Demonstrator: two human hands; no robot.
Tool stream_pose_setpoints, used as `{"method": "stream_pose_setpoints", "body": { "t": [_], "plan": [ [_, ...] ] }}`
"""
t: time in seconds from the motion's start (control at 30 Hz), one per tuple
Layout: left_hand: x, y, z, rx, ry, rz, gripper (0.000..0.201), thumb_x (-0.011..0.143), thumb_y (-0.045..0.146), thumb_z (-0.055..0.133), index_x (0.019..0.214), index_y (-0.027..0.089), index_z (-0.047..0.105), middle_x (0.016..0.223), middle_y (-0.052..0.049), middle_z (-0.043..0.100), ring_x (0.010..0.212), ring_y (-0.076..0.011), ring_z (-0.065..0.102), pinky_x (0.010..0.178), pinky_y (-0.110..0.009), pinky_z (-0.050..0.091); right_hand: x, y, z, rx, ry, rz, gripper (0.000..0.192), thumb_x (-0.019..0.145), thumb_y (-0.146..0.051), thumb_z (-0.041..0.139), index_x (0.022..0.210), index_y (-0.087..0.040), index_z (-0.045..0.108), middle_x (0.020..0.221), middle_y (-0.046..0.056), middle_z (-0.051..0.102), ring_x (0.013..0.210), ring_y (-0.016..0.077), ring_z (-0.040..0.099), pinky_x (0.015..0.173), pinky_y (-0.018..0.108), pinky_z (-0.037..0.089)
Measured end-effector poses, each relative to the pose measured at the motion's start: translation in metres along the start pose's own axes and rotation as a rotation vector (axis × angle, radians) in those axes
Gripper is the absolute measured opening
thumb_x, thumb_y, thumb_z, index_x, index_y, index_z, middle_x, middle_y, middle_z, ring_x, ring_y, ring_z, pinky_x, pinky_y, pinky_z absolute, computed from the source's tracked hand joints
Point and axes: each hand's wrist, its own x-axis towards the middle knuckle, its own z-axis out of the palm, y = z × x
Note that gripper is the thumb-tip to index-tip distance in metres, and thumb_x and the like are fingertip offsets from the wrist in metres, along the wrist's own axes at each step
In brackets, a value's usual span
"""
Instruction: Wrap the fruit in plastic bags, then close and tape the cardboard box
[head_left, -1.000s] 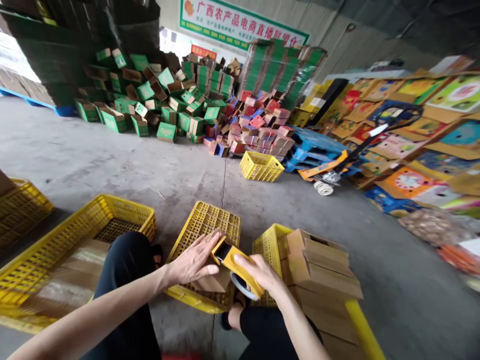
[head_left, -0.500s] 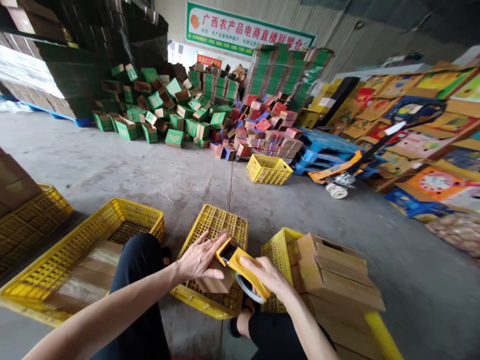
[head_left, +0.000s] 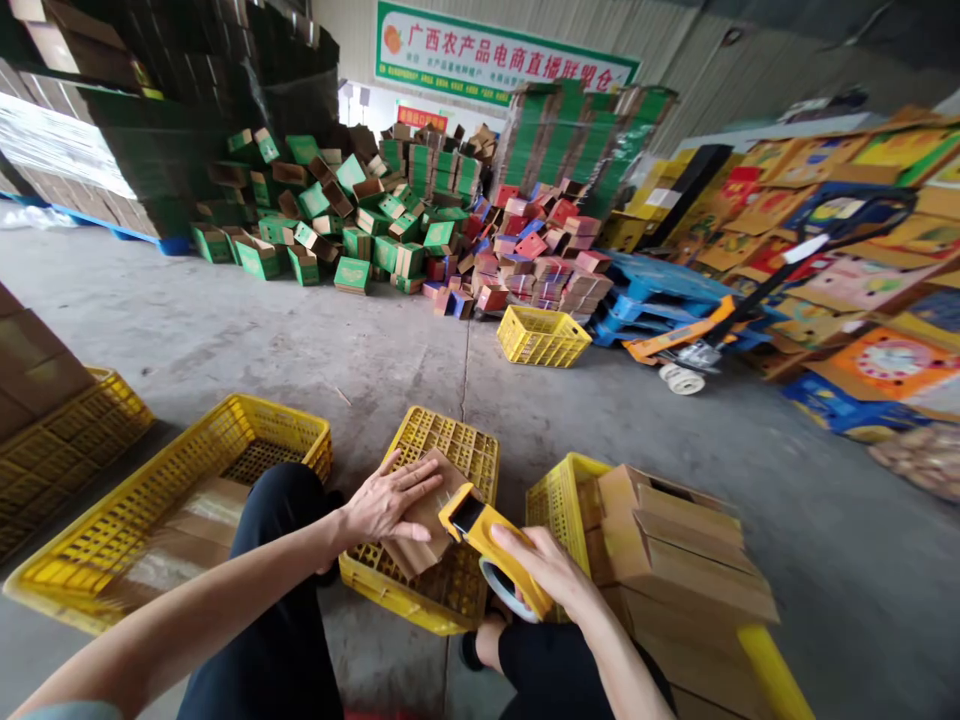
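My left hand [head_left: 386, 502] lies flat, fingers spread, on a small brown cardboard box [head_left: 427, 520] that rests on an upturned yellow crate [head_left: 442, 450] between my knees. My right hand [head_left: 544, 572] grips a yellow tape dispenser [head_left: 487, 535] with a roll of clear tape under it. The dispenser's front end touches the box's right edge. My arms are bare and my knees are in black trousers.
A stack of folded brown boxes [head_left: 679, 570] leans in a yellow crate [head_left: 559, 495] at my right. A long yellow crate [head_left: 187, 480] with flat cardboard sits at left. Farther off: heaps of green boxes [head_left: 337, 215] and red boxes [head_left: 532, 255], another yellow crate [head_left: 542, 336], a pallet jack [head_left: 690, 350].
The dispenser has slid from the top of the box down toward me along its right side. My left hand stays pressed on the box. The head camera shifted slightly.
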Motion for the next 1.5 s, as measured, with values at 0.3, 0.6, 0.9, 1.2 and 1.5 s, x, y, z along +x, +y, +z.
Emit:
{"method": "stream_pose_setpoints", "body": {
  "t": [0.3,0.6,0.9,1.2,1.5],
  "plan": [
    [0.002,0.006,-0.01,0.015,-0.026,0.06,0.098,0.089,0.085,0.043,0.166,0.027,0.027,0.166,-0.015,0.038,0.152,-0.0363,0.039,0.129,-0.058,-0.001,0.0,0.002,0.003,0.006,-0.007,-0.004,0.062,0.085,-0.077,0.063,0.078,-0.015,0.067,0.05,0.004,0.065,0.042,0.0163,0.063,0.039,0.022,0.048],
    [0.014,0.021,0.009,-0.106,-0.096,0.208,0.122,0.083,0.089,0.048,0.169,0.017,0.0,0.169,-0.02,0.028,0.156,-0.0367,0.029,0.128,-0.047,0.023,-0.008,-0.001,0.005,0.049,0.011,0.039,0.055,0.082,-0.073,0.072,0.075,-0.018,0.063,0.055,0.001,0.065,0.047,0.0164,0.066,0.042,0.021,0.048],
    [0.016,0.017,0.006,-0.115,-0.102,0.225,0.119,0.086,0.085,0.052,0.169,0.015,0.003,0.169,-0.02,0.029,0.156,-0.0356,0.029,0.129,-0.046,0.024,-0.013,0.006,0.004,0.044,0.01,0.017,0.058,0.084,-0.077,0.065,0.08,-0.019,0.063,0.063,0.0,0.067,0.053,0.0174,0.068,0.047,0.023,0.048],
    [0.018,0.016,0.009,-0.123,-0.099,0.235,0.116,0.086,0.084,0.054,0.169,0.015,0.011,0.167,-0.021,0.033,0.156,-0.0359,0.03,0.129,-0.048,0.024,-0.022,0.006,0.001,0.035,-0.017,0.017,0.06,0.083,-0.079,0.062,0.079,-0.018,0.064,0.063,0.001,0.066,0.055,0.0184,0.069,0.047,0.023,0.047],
    [0.02,0.018,0.01,-0.101,-0.138,0.246,0.115,0.086,0.087,0.05,0.168,0.013,0.016,0.167,-0.021,0.032,0.156,-0.0349,0.031,0.129,-0.046,0.025,-0.024,0.014,0.003,0.071,0.044,0.063,0.056,0.082,-0.075,0.068,0.083,-0.019,0.063,0.061,-0.001,0.067,0.052,0.0182,0.069,0.045,0.023,0.049]
  ]
}}
